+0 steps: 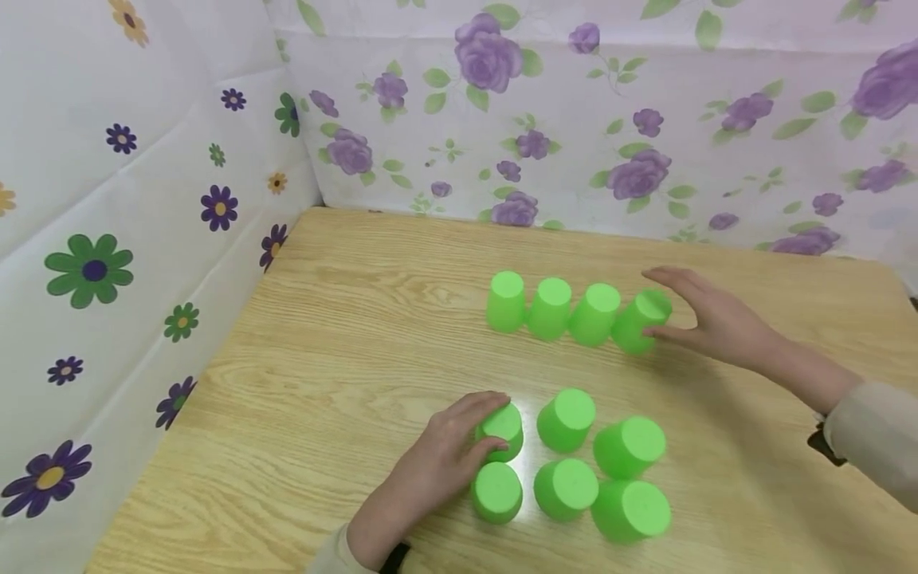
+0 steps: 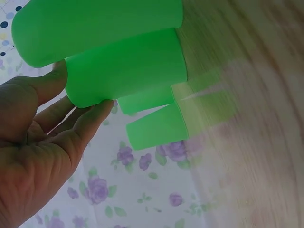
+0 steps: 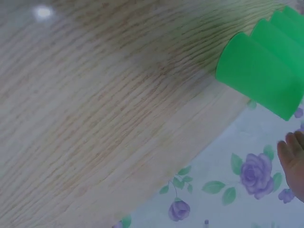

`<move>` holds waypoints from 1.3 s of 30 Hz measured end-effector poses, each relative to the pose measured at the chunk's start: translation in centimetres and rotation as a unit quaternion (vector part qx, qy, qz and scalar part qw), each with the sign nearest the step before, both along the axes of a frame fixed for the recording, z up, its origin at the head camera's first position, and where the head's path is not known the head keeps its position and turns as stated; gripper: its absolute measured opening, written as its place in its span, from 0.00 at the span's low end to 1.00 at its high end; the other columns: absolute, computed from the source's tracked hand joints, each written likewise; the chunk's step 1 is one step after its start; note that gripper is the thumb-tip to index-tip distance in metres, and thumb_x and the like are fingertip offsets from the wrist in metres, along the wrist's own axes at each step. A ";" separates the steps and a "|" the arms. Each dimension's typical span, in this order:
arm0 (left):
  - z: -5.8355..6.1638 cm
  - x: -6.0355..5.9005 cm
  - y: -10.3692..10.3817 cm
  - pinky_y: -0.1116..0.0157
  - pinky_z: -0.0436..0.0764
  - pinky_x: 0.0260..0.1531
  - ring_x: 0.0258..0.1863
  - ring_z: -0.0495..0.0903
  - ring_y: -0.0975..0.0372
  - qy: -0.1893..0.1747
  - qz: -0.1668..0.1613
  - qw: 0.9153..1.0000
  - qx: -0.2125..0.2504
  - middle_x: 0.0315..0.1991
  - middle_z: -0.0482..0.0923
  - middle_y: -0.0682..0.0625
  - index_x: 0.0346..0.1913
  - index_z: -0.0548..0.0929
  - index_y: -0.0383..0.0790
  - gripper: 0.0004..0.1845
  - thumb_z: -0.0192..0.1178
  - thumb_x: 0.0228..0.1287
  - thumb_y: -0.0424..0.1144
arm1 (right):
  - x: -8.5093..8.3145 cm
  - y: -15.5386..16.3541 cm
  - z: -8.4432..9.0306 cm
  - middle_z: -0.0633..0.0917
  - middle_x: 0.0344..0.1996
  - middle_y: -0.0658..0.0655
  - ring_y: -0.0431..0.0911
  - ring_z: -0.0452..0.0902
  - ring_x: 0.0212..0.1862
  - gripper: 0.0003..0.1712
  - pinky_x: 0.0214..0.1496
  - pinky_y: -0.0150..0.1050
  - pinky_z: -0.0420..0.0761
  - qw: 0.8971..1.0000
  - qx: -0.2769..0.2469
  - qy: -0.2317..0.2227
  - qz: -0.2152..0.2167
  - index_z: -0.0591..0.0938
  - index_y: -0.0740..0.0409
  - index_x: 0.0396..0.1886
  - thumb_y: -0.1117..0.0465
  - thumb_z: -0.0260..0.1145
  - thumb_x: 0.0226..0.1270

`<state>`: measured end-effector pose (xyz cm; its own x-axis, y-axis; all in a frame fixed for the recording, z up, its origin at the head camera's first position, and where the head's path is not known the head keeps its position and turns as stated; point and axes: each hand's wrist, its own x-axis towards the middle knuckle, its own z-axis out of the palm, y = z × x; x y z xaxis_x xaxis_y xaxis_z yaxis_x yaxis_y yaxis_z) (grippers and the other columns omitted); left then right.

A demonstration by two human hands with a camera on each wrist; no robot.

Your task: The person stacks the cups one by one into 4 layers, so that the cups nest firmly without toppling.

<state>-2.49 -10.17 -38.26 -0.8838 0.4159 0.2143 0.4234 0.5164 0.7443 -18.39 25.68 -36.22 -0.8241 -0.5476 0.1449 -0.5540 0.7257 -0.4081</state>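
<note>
Several upside-down green cups stand in a row at the back of the wooden table (image 1: 323,359), and several more sit in a cluster at the front. My left hand (image 1: 482,422) grips the cluster's far-left cup (image 1: 508,426), fingers over its top and thumb on its side. The left wrist view shows the same cup (image 2: 128,71) between thumb and fingers (image 2: 90,123). My right hand (image 1: 670,307) is spread beside the rightmost cup of the back row (image 1: 641,321), thumb at its side, fingers straight. In the right wrist view that cup (image 3: 259,76) stands apart from my fingertips (image 3: 292,161).
White cloth walls printed with flowers (image 1: 574,127) close off the back and left of the table. Bare wood lies to the left of the cups and between the two groups. A dark object (image 1: 825,442) sits at the table's right edge by my sleeve.
</note>
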 end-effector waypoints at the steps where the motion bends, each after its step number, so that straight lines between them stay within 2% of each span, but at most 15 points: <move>1: -0.1 -0.1 0.1 0.63 0.72 0.58 0.59 0.73 0.57 0.003 -0.002 1.000 -0.002 0.57 0.74 0.46 0.59 0.74 0.35 0.26 0.63 0.57 0.38 | 0.4 0.2 0.2 0.66 0.65 0.64 0.64 0.63 0.62 0.46 0.51 0.63 0.71 1.000 -0.005 0.014 0.000 0.63 0.51 0.69 0.53 0.74 0.52; 6: -0.4 -0.5 -0.2 0.66 0.73 0.57 0.58 0.74 0.58 0.032 -0.025 0.999 -0.001 0.57 0.75 0.47 0.59 0.74 0.37 0.27 0.66 0.54 0.38 | 3.0 -0.1 1.1 0.68 0.64 0.62 0.61 0.65 0.62 0.46 0.55 0.60 0.69 0.992 -0.031 0.116 0.038 0.67 0.53 0.66 0.61 0.76 0.45; 8: -0.6 -0.6 -0.4 0.66 0.73 0.57 0.57 0.74 0.59 0.036 -0.035 0.999 0.000 0.56 0.75 0.48 0.59 0.74 0.38 0.28 0.67 0.53 0.37 | 4.4 -0.7 1.5 0.69 0.64 0.60 0.58 0.65 0.62 0.44 0.56 0.57 0.70 0.989 -0.034 0.134 0.054 0.69 0.54 0.65 0.60 0.77 0.45; 9: -0.7 -0.7 -0.5 0.66 0.73 0.57 0.57 0.74 0.59 0.033 -0.040 0.999 -0.001 0.56 0.75 0.48 0.60 0.73 0.38 0.29 0.67 0.52 0.37 | 5.2 -1.0 1.7 0.69 0.64 0.59 0.57 0.66 0.62 0.43 0.57 0.54 0.70 0.989 -0.036 0.131 0.059 0.69 0.54 0.65 0.59 0.76 0.46; 12: -0.8 -1.0 -0.9 0.65 0.71 0.60 0.59 0.72 0.59 0.022 -0.053 0.998 -0.016 0.58 0.73 0.49 0.61 0.71 0.40 0.31 0.67 0.52 0.37 | 7.2 -1.9 2.1 0.70 0.63 0.55 0.52 0.65 0.63 0.42 0.63 0.38 0.68 0.991 -0.043 0.102 0.071 0.69 0.51 0.65 0.57 0.75 0.49; 15: -0.8 -1.4 -1.0 0.63 0.69 0.61 0.61 0.70 0.60 0.000 -0.064 0.998 -0.021 0.58 0.73 0.50 0.61 0.69 0.41 0.31 0.67 0.53 0.38 | 8.5 -2.1 2.0 0.71 0.63 0.53 0.48 0.65 0.64 0.40 0.65 0.25 0.59 0.992 -0.053 0.070 0.092 0.70 0.52 0.65 0.58 0.75 0.50; 16: -0.8 -1.6 -1.0 0.63 0.70 0.61 0.60 0.71 0.61 -0.009 -0.069 0.997 -0.018 0.57 0.74 0.50 0.61 0.69 0.42 0.31 0.67 0.53 0.37 | 8.8 -2.0 1.8 0.71 0.62 0.53 0.46 0.65 0.64 0.40 0.65 0.22 0.57 0.992 -0.057 0.058 0.098 0.70 0.52 0.64 0.58 0.74 0.50; 20: -0.8 -2.0 -0.8 0.63 0.71 0.59 0.58 0.72 0.64 -0.051 -0.070 0.996 -0.006 0.55 0.75 0.52 0.61 0.66 0.46 0.33 0.68 0.52 0.38 | 10.0 -1.8 0.7 0.71 0.64 0.51 0.43 0.62 0.66 0.40 0.66 0.22 0.54 0.993 -0.057 0.009 0.101 0.69 0.52 0.65 0.53 0.73 0.52; 24: -0.4 -2.3 -1.2 0.61 0.72 0.59 0.57 0.73 0.63 -0.054 -0.041 0.998 -0.014 0.54 0.77 0.54 0.60 0.69 0.47 0.33 0.70 0.49 0.39 | 11.6 -1.8 -0.6 0.69 0.65 0.50 0.41 0.61 0.67 0.42 0.66 0.21 0.55 0.994 -0.065 -0.020 0.090 0.67 0.51 0.67 0.49 0.72 0.53; 29: 1.4 -3.4 -2.4 0.60 0.76 0.54 0.50 0.77 0.62 -0.014 0.022 0.999 -0.027 0.49 0.79 0.52 0.55 0.76 0.43 0.32 0.74 0.44 0.41 | 12.6 -2.3 -1.3 0.72 0.62 0.52 0.41 0.65 0.64 0.43 0.63 0.19 0.58 0.991 -0.098 0.002 0.089 0.70 0.54 0.65 0.54 0.75 0.47; 33: 3.2 -5.3 -2.9 0.59 0.77 0.51 0.47 0.77 0.62 0.010 0.077 0.997 -0.008 0.47 0.80 0.52 0.55 0.76 0.42 0.32 0.74 0.44 0.44 | 12.9 -2.1 -1.6 0.72 0.62 0.51 0.39 0.65 0.64 0.43 0.63 0.19 0.58 0.993 -0.092 -0.005 0.068 0.69 0.52 0.65 0.53 0.75 0.48; 36: 4.4 -7.2 -2.9 0.59 0.76 0.51 0.47 0.77 0.61 0.022 0.102 0.994 0.037 0.48 0.79 0.51 0.55 0.76 0.42 0.31 0.74 0.45 0.45 | 13.1 -1.8 -1.9 0.72 0.62 0.50 0.37 0.64 0.64 0.43 0.63 0.20 0.60 0.995 -0.086 -0.022 0.055 0.68 0.51 0.66 0.51 0.74 0.49; 39: 5.2 -9.2 -2.5 0.61 0.75 0.52 0.48 0.77 0.61 0.041 0.113 0.989 0.088 0.50 0.79 0.51 0.55 0.76 0.41 0.31 0.73 0.46 0.44 | 13.3 -1.4 -2.4 0.73 0.62 0.50 0.35 0.63 0.64 0.43 0.63 0.20 0.60 0.994 -0.092 -0.029 0.051 0.68 0.52 0.66 0.51 0.74 0.49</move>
<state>-11.68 -12.64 -33.01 -0.9270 0.1586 0.3399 0.3736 0.4701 0.7996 -5.07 24.23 -38.66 -0.7761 -0.5966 0.2042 -0.5920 0.5778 -0.5619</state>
